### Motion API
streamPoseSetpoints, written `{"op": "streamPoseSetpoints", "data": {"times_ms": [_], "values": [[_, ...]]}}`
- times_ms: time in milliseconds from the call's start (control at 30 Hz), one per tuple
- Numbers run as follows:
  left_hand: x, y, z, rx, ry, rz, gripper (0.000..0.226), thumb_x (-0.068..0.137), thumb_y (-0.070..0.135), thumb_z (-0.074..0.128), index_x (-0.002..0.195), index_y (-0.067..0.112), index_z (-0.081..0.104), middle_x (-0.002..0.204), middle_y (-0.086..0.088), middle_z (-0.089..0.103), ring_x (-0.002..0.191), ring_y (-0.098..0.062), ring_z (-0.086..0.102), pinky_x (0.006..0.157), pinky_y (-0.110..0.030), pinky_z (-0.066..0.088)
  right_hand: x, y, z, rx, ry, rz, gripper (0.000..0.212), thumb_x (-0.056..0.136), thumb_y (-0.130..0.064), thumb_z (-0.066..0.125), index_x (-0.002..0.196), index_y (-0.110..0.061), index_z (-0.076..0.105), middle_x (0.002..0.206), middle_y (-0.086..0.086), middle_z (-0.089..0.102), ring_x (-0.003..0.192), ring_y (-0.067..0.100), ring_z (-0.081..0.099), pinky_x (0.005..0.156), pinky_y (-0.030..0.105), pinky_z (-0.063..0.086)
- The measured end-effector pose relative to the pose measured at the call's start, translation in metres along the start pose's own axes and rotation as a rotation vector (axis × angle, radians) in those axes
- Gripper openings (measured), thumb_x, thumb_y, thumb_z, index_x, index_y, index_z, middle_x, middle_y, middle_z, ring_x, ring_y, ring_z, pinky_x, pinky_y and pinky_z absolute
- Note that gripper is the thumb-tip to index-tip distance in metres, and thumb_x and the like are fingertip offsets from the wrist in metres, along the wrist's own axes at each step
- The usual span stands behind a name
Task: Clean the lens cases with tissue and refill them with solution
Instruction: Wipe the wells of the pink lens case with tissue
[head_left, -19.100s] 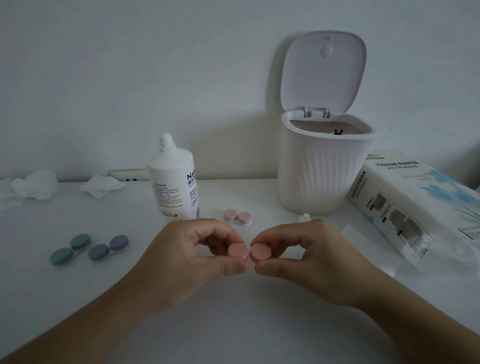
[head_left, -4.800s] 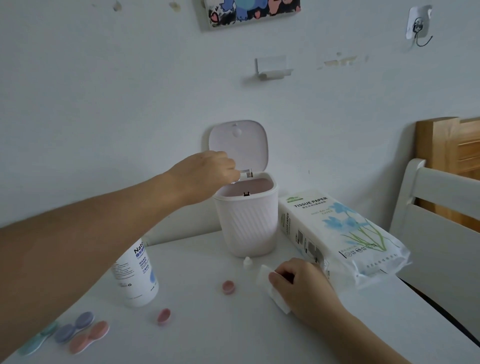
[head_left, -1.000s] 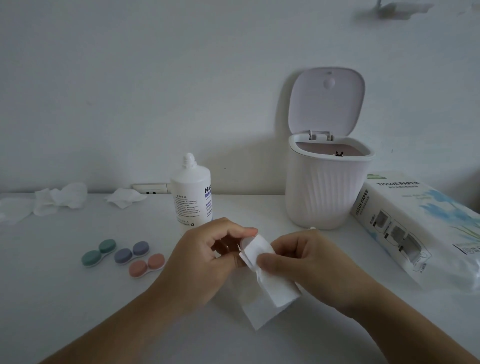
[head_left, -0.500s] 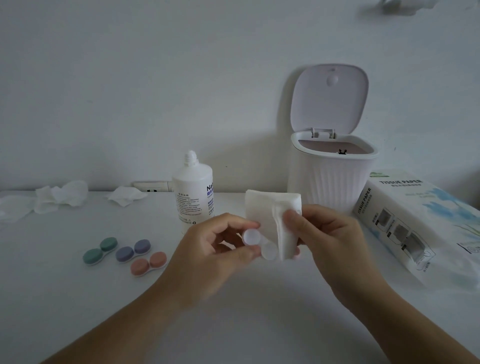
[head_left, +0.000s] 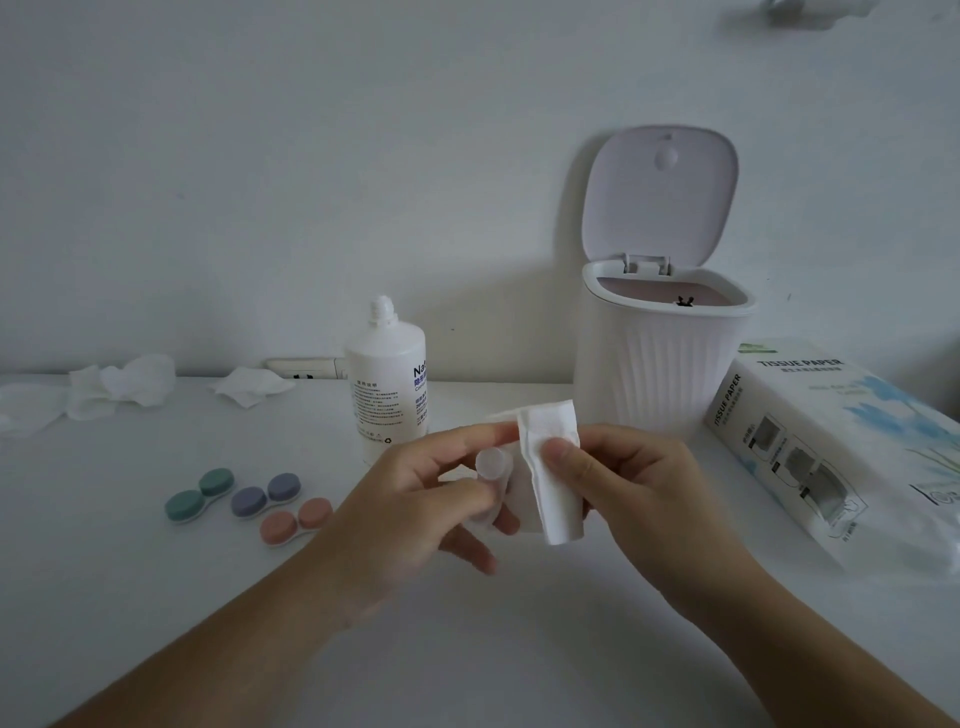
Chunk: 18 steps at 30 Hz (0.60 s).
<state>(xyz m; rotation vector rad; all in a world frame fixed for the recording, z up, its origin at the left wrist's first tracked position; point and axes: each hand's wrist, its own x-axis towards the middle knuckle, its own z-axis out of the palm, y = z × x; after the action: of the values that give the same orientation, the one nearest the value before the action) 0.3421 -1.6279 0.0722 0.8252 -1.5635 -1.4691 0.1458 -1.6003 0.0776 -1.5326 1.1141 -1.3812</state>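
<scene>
My left hand (head_left: 415, 509) pinches an uncapped white lens case (head_left: 491, 467) above the table, its two cups stacked one over the other. My right hand (head_left: 639, 499) holds a folded white tissue (head_left: 550, 467) right beside the case, thumb pressed on the paper. On the table to the left lie three capped lens cases: green (head_left: 199, 494), purple (head_left: 265, 494) and pink (head_left: 296, 520). The white solution bottle (head_left: 387, 384) stands uncapped behind my left hand.
A small white ribbed bin (head_left: 660, 358) stands with its lid up at the back right. A tissue paper pack (head_left: 841, 441) lies at the right. Crumpled tissues (head_left: 122, 387) and one more used tissue (head_left: 252, 387) lie at the back left by the wall socket.
The tissue in my right hand has come closer to the case and drooped lower. My left hand has turned the case slightly, keeping it in the same place.
</scene>
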Motion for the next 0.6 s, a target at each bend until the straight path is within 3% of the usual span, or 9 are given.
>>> {"op": "streamPoseSetpoints", "data": {"times_ms": [100,167,300,367,467,600], "values": [[-0.001,-0.001,0.001,0.135,0.018,0.069,0.048,0.083,0.014,0.068,0.122,0.041,0.066,0.091,-0.005,0.071,0.072,-0.016,0.068,0.055,-0.028,0.050,0.000,0.000,0.000,0.009,-0.010,0.016,0.023,0.083,-0.040,0.067,0.089,-0.023,0.081,0.079,-0.003,0.078,0.064,0.003,0.068,0.057,0.014,0.050],[0.000,-0.002,0.000,0.139,0.051,0.072,0.040,0.078,0.014,0.073,0.109,0.037,0.065,0.091,-0.007,0.075,0.071,-0.015,0.068,0.059,-0.023,0.051,0.000,0.000,0.000,-0.004,-0.013,0.026,0.025,0.081,-0.042,0.067,0.090,-0.023,0.081,0.081,-0.002,0.078,0.065,0.003,0.068,0.058,0.015,0.050],[0.000,-0.008,-0.001,0.182,0.064,0.112,0.026,0.067,0.026,0.079,0.090,0.026,0.067,0.088,-0.012,0.077,0.078,-0.027,0.073,0.075,-0.038,0.059,-0.002,0.001,0.000,-0.089,-0.089,0.084,0.021,0.081,-0.043,0.071,0.087,-0.025,0.080,0.079,-0.002,0.077,0.065,0.002,0.067,0.057,0.015,0.049],[-0.001,-0.010,-0.001,0.221,0.049,0.142,0.024,0.067,0.028,0.077,0.090,0.029,0.072,0.087,-0.006,0.078,0.081,-0.026,0.076,0.076,-0.039,0.062,-0.001,0.003,0.000,-0.165,-0.147,0.123,0.014,0.085,-0.039,0.073,0.085,-0.028,0.080,0.082,-0.003,0.077,0.069,0.004,0.068,0.060,0.018,0.052],[-0.001,-0.011,-0.002,0.322,0.070,0.194,0.026,0.069,0.033,0.076,0.095,0.034,0.075,0.082,0.000,0.076,0.074,-0.013,0.072,0.067,-0.031,0.059,0.000,0.005,-0.001,-0.208,-0.165,0.150,0.011,0.090,-0.035,0.072,0.086,-0.027,0.078,0.083,-0.002,0.077,0.072,0.009,0.069,0.064,0.023,0.053],[0.001,-0.009,-0.005,0.403,0.127,0.304,0.028,0.069,0.037,0.079,0.097,0.036,0.074,0.084,0.002,0.074,0.071,-0.017,0.068,0.067,-0.035,0.057,0.000,0.004,-0.004,-0.201,-0.159,0.176,0.018,0.090,-0.041,0.069,0.088,-0.025,0.077,0.085,0.005,0.076,0.074,0.014,0.068,0.066,0.026,0.052]]}}
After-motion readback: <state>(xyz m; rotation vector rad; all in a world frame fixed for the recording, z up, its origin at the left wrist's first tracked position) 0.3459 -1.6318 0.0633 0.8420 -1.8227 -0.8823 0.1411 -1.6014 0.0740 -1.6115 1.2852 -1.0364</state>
